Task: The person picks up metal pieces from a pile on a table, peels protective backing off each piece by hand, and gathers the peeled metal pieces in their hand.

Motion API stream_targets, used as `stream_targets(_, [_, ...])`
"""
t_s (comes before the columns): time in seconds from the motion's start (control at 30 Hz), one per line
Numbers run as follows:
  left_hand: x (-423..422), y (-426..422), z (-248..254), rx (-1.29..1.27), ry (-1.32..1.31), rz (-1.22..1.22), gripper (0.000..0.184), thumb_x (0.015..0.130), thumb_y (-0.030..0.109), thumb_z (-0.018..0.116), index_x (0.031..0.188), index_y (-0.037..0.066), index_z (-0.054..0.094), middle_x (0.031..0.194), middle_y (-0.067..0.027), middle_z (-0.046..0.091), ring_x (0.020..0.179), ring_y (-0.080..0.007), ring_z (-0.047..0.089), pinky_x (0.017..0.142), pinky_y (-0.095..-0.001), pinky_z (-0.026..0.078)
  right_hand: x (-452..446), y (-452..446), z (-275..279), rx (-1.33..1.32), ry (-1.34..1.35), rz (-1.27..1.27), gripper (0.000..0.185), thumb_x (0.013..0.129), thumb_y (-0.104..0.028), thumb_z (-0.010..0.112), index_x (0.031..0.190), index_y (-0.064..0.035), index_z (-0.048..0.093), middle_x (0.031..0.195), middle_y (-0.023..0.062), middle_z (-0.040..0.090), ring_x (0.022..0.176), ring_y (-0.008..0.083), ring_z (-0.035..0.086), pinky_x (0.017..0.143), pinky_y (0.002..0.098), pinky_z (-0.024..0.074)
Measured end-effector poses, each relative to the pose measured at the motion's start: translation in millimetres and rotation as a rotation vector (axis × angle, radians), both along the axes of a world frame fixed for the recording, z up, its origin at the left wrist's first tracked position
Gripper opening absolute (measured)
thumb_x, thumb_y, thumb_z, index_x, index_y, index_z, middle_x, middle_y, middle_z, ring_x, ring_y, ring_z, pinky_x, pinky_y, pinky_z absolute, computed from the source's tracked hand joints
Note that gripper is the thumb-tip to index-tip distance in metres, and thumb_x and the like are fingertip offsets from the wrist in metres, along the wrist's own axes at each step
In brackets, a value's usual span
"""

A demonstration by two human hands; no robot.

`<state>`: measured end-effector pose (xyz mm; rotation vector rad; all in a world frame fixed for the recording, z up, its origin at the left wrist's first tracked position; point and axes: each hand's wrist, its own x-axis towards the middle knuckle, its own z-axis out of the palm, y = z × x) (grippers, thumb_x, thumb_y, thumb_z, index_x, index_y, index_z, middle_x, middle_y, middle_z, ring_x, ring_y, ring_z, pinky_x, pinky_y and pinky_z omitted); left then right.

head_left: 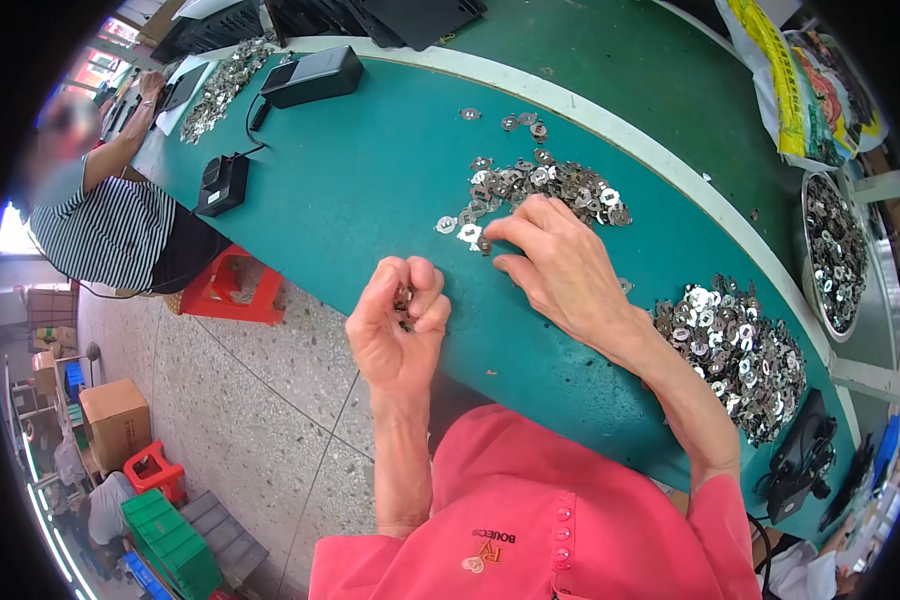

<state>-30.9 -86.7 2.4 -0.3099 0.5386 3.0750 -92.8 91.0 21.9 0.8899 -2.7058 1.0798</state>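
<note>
My left hand (pixel 398 325) is turned palm up at the front edge of the green table, its fingers curled round several small metal pieces (pixel 403 305). My right hand (pixel 562 265) hovers palm down in front of a loose pile of flat metal pieces (pixel 540 183). Its index fingertip is at a small dark metal piece (pixel 484 244), with the thumb a little apart from it. Close by lie a shiny metal piece (pixel 469 233) and another flat piece (pixel 446 225). The right palm is hidden from view.
A bigger heap of metal pieces (pixel 735 355) lies beside my right forearm. Black boxes with a cable (pixel 315 77) sit at the far left. A metal bowl (pixel 808 255) of pieces stands beyond the right edge. Another person (pixel 110 215) sits at the left end, near a red stool (pixel 232 292).
</note>
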Motion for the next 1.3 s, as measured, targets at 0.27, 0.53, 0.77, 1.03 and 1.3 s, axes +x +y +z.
stream_targets(0.27, [0.0,8.3,-2.8,-0.121,-0.001,0.054,0.008,0.089,0.009,0.054,0.085,0.002,0.054,0.08,-0.0072,0.052,0.063,-0.0094,0.035,0.047,-0.0195,0.03,1.9,-7.6,-0.5,0.069,0.025,-0.006,0.019,0.066,-0.006,0.071,0.081,-0.0035,0.06,0.087,0.0094,0.053,0.087,0.0269,0.053,0.073,0.0379,0.0468])
stream_targets(0.53, [-1.7,10.9,-2.3,-0.159,0.002,0.064,0.008,0.09,0.009,0.053,0.09,0.002,0.052,0.08,-0.006,0.05,0.063,-0.0088,0.034,0.047,-0.0194,0.03,8.3,7.9,4.9,-0.034,-0.064,0.001,0.009,0.067,-0.001,0.064,0.071,-0.0037,0.056,0.075,0.0086,0.056,0.075,0.0283,0.056,0.066,0.04,0.0467])
stream_targets(0.77, [-2.8,5.3,-7.1,-0.049,0.059,0.021,0.012,0.095,0.011,0.047,0.098,0.001,0.051,0.076,-0.0039,0.044,0.062,-0.0085,0.032,0.045,-0.019,0.029,1.2,-2.9,3.6,-0.089,-0.054,-0.026,0.007,0.073,-0.003,0.059,0.08,-0.0042,0.059,0.075,0.0109,0.057,0.071,0.0292,0.059,0.062,0.0411,0.0476])
stream_targets(1.03, [-2.7,8.4,-7.9,-0.09,0.072,0.03,0.017,0.096,0.013,0.045,0.102,0.0,0.053,0.075,-0.0036,0.045,0.061,-0.0084,0.033,0.045,-0.0193,0.029,2.5,-20.2,0.7,0.14,0.148,0.006,0.008,0.076,-0.007,0.062,0.082,-0.0025,0.059,0.077,0.0102,0.053,0.08,0.0265,0.057,0.066,0.0382,0.0473])
stream_targets(1.3, [-2.8,9.8,-7.4,-0.144,0.051,0.05,0.015,0.095,0.013,0.048,0.1,0.0,0.053,0.075,-0.0031,0.046,0.061,-0.0083,0.033,0.046,-0.0193,0.029,0.3,-18.7,2.2,0.165,0.021,0.009,0.01,0.068,-0.004,0.065,0.075,0.0001,0.06,0.08,0.0123,0.058,0.077,0.0265,0.061,0.06,0.037,0.0498])
